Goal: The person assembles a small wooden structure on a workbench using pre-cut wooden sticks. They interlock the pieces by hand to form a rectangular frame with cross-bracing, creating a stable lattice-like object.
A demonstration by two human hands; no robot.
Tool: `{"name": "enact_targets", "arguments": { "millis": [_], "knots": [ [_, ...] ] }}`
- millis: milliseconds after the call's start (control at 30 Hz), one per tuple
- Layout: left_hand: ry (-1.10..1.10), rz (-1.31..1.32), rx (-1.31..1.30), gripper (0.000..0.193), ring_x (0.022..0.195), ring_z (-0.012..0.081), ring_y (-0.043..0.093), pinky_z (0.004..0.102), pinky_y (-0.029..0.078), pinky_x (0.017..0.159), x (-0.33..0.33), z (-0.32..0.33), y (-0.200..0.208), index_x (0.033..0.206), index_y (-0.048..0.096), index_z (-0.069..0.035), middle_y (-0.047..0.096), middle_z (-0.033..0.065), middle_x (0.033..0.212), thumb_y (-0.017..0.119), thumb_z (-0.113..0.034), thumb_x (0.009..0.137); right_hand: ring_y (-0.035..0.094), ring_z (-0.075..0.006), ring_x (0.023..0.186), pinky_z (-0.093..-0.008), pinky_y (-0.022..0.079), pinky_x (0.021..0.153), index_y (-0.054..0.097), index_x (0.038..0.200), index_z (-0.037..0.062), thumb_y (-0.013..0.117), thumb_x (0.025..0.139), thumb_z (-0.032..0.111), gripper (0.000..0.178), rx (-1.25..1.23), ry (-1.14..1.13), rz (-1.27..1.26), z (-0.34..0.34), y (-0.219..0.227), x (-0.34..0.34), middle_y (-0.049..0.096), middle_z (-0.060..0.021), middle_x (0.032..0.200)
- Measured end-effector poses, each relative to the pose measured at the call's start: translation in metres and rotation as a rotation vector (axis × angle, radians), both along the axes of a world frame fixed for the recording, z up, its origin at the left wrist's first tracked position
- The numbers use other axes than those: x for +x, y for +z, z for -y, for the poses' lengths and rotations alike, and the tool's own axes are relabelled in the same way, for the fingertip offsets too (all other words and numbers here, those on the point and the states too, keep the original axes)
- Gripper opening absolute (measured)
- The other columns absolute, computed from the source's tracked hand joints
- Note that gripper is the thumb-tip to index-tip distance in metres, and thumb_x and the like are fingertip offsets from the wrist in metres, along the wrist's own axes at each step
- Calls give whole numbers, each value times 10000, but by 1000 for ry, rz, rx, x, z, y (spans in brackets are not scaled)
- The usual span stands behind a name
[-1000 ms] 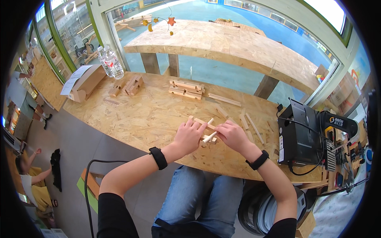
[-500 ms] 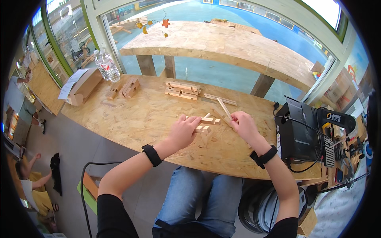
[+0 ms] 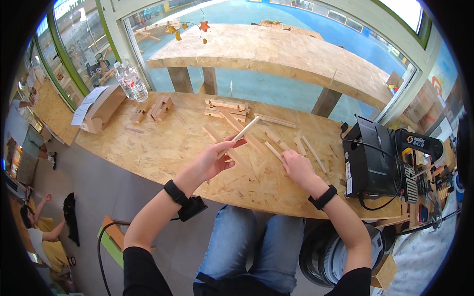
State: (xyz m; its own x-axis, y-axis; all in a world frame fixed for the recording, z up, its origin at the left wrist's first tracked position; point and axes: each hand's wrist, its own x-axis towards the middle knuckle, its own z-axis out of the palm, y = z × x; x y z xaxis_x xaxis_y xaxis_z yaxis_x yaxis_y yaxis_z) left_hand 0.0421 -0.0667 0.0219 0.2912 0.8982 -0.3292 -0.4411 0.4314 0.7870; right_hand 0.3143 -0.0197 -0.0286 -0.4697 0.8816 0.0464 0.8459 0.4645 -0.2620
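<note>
My left hand [image 3: 213, 160] is closed around a wooden assembly, with two flat sticks [image 3: 244, 133] crossed by a thin pale rod [image 3: 246, 129]. The assembly is tilted above the middle of the workbench, and my fingers cover part of where the pieces meet. To its right, my right hand [image 3: 300, 168] is low over the bench, its fingertips pinched on the near end of a slim wooden strip [image 3: 274, 151]. Loose wooden sticks lie just beyond and beside that hand, among them a short piece [image 3: 300, 146] and a long thin strip [image 3: 314, 154].
Notched wooden blocks [image 3: 228, 109] are stacked at the back of the workbench [image 3: 163, 143], with smaller blocks [image 3: 160, 107] farther left. A cardboard box [image 3: 104, 109] and plastic bottles [image 3: 132, 84] stand at the left corner. A black machine [image 3: 370, 160] occupies the right end.
My left hand has turned and tipped the assembly upward, so its sticks now point away from me. My right hand has moved down toward the bench, and several loose sticks now show near it.
</note>
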Motion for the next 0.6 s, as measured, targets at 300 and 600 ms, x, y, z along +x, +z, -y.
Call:
{"name": "enact_targets", "arguments": {
  "millis": [300, 600],
  "knots": [
    [-229, 51, -38, 479, 886, 90, 449, 244, 409, 806, 19, 6, -29, 1344, 414, -155, 502, -32, 1275, 509, -248, 884, 586, -154, 824, -289, 481, 714, 559, 1067, 43, 599, 865, 258, 298, -407, -61, -756, 7, 32, -6, 597, -74, 970],
    [-407, 21, -78, 546, 1036, 133, 476, 319, 382, 922, 36, 2, -37, 1383, 335, -118, 501, 8, 1142, 516, -233, 881, 589, -109, 832, -260, 484, 721, 603, 1007, 77, 621, 860, 269, 242, -1069, -243, -1153, 18, 40, -15, 614, -29, 934]
  ]
}}
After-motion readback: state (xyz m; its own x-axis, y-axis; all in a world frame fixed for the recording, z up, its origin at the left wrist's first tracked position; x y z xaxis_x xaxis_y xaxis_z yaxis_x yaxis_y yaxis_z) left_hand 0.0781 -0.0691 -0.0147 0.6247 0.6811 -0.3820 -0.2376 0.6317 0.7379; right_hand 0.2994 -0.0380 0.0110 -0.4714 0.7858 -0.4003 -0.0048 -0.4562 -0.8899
